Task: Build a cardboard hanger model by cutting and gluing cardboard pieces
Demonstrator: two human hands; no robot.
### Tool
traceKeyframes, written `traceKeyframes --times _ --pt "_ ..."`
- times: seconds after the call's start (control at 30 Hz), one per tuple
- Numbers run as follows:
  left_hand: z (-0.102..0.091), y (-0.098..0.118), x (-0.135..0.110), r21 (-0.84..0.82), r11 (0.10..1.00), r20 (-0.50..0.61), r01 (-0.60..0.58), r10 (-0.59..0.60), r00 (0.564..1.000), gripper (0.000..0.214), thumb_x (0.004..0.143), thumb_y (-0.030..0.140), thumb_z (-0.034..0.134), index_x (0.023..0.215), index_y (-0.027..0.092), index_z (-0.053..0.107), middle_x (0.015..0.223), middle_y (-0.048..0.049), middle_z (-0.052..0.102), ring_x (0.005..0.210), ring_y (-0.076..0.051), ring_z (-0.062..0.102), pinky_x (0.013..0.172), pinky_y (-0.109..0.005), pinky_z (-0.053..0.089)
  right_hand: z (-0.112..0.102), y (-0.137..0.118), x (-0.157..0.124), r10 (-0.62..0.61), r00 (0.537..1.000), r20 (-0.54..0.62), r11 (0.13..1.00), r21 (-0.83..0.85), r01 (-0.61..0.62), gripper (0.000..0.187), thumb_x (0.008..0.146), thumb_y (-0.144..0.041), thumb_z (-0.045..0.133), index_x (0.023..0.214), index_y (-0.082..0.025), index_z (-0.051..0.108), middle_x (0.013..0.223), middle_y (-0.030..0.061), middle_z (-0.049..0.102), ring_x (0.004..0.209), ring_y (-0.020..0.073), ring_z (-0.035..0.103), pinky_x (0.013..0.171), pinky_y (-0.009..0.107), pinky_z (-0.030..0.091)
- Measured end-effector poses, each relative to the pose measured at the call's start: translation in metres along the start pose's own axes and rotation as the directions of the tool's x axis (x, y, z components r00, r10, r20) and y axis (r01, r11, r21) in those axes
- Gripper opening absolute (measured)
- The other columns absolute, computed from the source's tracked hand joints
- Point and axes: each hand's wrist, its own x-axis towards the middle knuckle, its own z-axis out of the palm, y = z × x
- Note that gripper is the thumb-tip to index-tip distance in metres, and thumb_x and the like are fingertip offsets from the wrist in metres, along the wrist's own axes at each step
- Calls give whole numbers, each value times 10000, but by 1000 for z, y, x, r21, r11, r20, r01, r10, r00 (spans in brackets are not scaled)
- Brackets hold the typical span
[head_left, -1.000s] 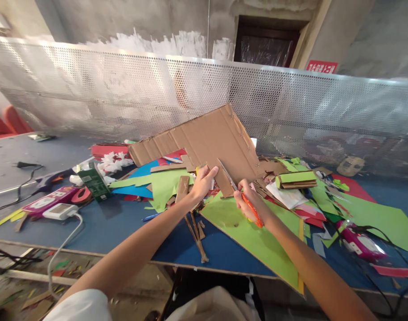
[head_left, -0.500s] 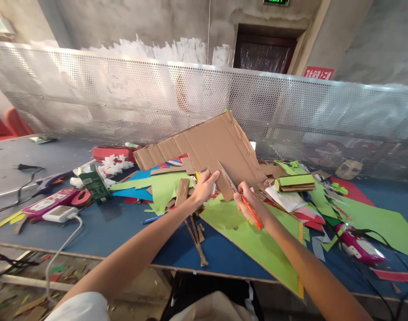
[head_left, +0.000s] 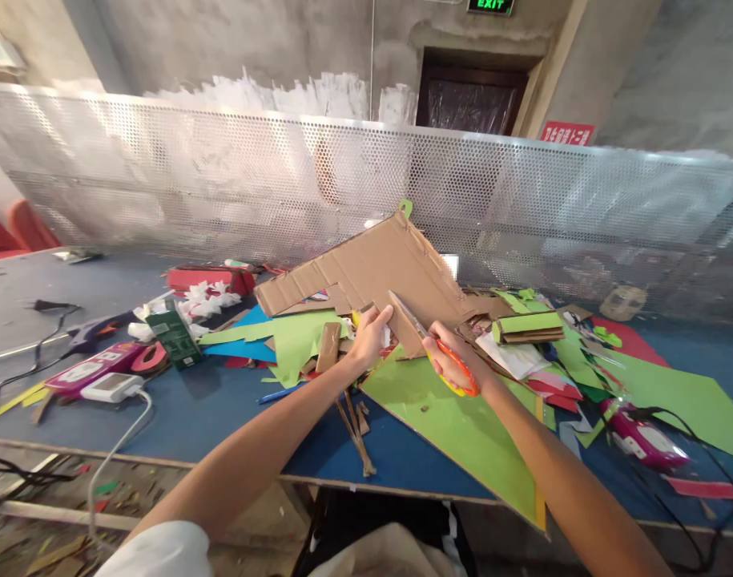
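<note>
A large brown corrugated cardboard sheet point(head_left: 372, 268) is held up over the blue table point(head_left: 179, 413). My left hand point(head_left: 369, 332) pinches its lower edge near the middle. Just to the right, my right hand point(head_left: 447, 361) is closed on orange-handled scissors point(head_left: 444, 353), and their blades bite into the cardboard's lower edge. Below both hands lies a big green card sheet point(head_left: 456, 421), which overhangs the table's front edge.
Green, blue and red paper scraps and cardboard strips litter the table. A green carton point(head_left: 175, 338), a pink device point(head_left: 81, 375) and a white charger point(head_left: 112, 387) sit at the left; another pink device point(head_left: 646, 445) with black cables sits at the right. A perforated metal screen point(head_left: 222, 176) backs the table.
The cardboard sheet has risen a little and tipped flatter. The scissors have worked further into its lower edge. Both hands stay in almost the same place.
</note>
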Motion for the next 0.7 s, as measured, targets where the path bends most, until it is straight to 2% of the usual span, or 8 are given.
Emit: traceKeyframes --times 0.1,0.17,0.2,0.27,0.33,0.43,0.53,0.7 --pt "7 2 4 -54 999 -41 -4 2 999 480 714 570 835 861 177 602 621 31 572 452 -134 536 413 -247 412 -12 3 0 -13 999 43 998 57 11 456 962 -718 464 978 -271 376 537 -107 495 312 108 387 321 206 289" --pt "3 12 12 -109 993 -149 -54 37 988 422 742 504 837 850 175 594 647 34 586 475 -122 545 438 -235 416 -20 7 -3 -19 996 82 998 67 13 483 943 -731 498 1043 -269 402 543 -108 511 304 102 393 296 192 288" --pt "-2 19 17 -139 985 -244 -104 68 967 384 763 458 832 843 176 584 663 38 593 494 -110 551 463 -225 423 -24 10 -5 -15 995 98 997 73 7 507 936 -742 503 1092 -267 420 542 -106 518 298 101 395 287 187 285" --pt "-18 37 29 -193 966 -486 -173 59 872 351 803 401 805 800 190 524 614 71 551 474 -89 525 475 -206 404 -28 16 -8 9 994 106 996 90 -19 577 923 -775 496 1183 -261 458 540 -95 533 285 100 400 271 180 272" --pt "-34 50 37 -249 944 -573 -216 36 818 357 826 374 794 799 205 481 595 88 541 492 -89 557 547 -209 457 -27 23 -7 40 997 70 987 154 -50 633 912 -810 475 1193 -244 506 554 -79 543 291 97 414 267 182 290" --pt "-38 51 36 -288 940 -502 -182 13 865 332 813 353 806 806 194 514 610 73 568 522 -86 577 583 -204 474 -16 30 3 48 998 -39 940 340 -32 643 888 -829 488 1079 -217 541 594 -51 574 331 96 451 283 197 350" --pt "-16 33 19 -246 966 -361 -80 -14 933 311 787 372 820 855 177 587 695 40 631 567 -91 582 567 -204 469 -3 31 15 54 986 -155 849 527 36 599 796 -739 695 1049 -226 515 663 -34 621 448 135 575 335 209 428" --pt "17 4 -10 -107 994 -129 24 -37 991 392 786 503 798 750 201 551 606 60 508 515 -91 488 495 -222 400 11 30 23 80 925 -371 663 713 229 557 666 -427 894 1051 -267 525 854 -41 621 690 156 668 533 265 602"
